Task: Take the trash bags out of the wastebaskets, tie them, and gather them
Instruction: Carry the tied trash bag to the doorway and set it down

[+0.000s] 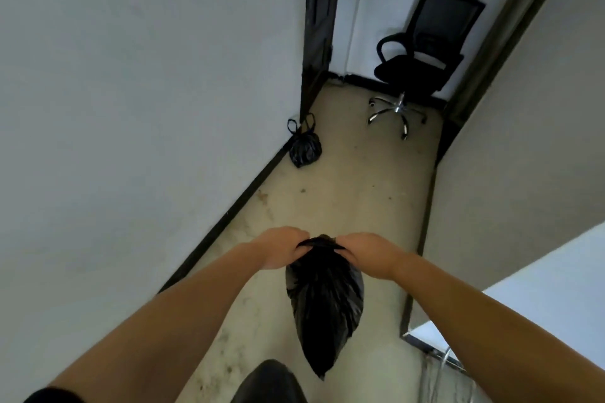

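Bag (324, 304) hangs straight down between the arms, long axis vertical, its tip above the floor (353, 199) near a dark rounded shape at the frame's lower edge (what it is, I cannot tell). Both hands close on its gathered neck, left hand (281, 247) and right hand (368, 253) on opposite sides and equally near, so the knot looks like the step in hand. Farther off, a tied bag (304, 147) sits against the left wall's foot, with a chair (422, 56) beyond.
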